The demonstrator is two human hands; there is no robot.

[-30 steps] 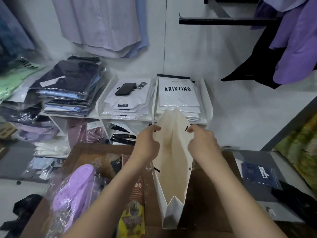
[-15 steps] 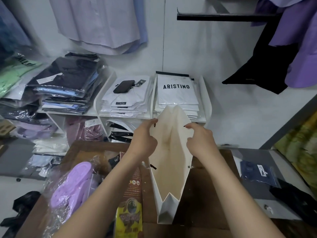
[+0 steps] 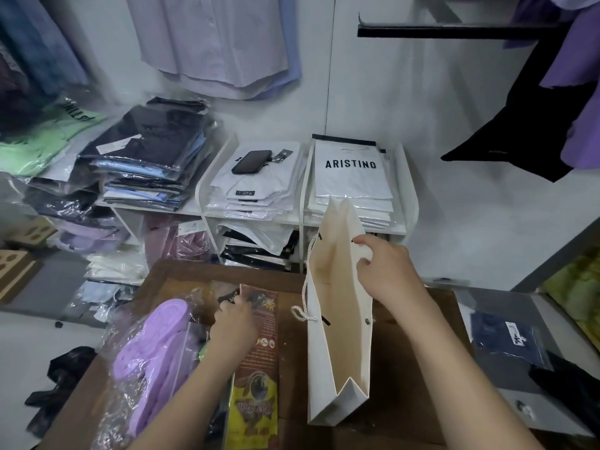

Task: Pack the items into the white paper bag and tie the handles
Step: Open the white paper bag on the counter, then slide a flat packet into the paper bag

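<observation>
**Left Hand Off the Rim, Down Among the Items**

Took the left hand (image 3: pixel 232 326) away from the left rim of the tall white paper bag (image 3: pixel 328 414) and dropped it to the left of the bag, onto the upper end of the flat brown-and-yellow printed foil pouch (image 3: pixel 259 384). Curled the fingers there at the pouch's top edge. Could not tell from this view whether clamped on the pouch or only touching it. Kept the right hand (image 3: pixel 386 271) on the bag's right rim, thumb and fingers pinched over the paper edge, holding the mouth spread. Judged from that: opening done, first pick-up begun, a single hand enough to keep the bag open for loading.

Seemingly stood the bag upright on the brown wooden table (image 3: pixel 406 368), mouth up toward the camera. Found nothing inside it, only bare cream lining between the two folded end gussets. Left the white twisted cord handle (image 3: pixel 303 297) hanging loose down the outside of the bag's left wall, not yet tied. Farther left of the bag than the pouch, kept the pair of lilac rubber slippers (image 3: pixel 152 352) sealed in crinkled clear plastic wrap. Beyond the bag, packed the white shelf compartments (image 3: pixel 410 190) with stacks of folded shirts in clear sleeves.
</observation>
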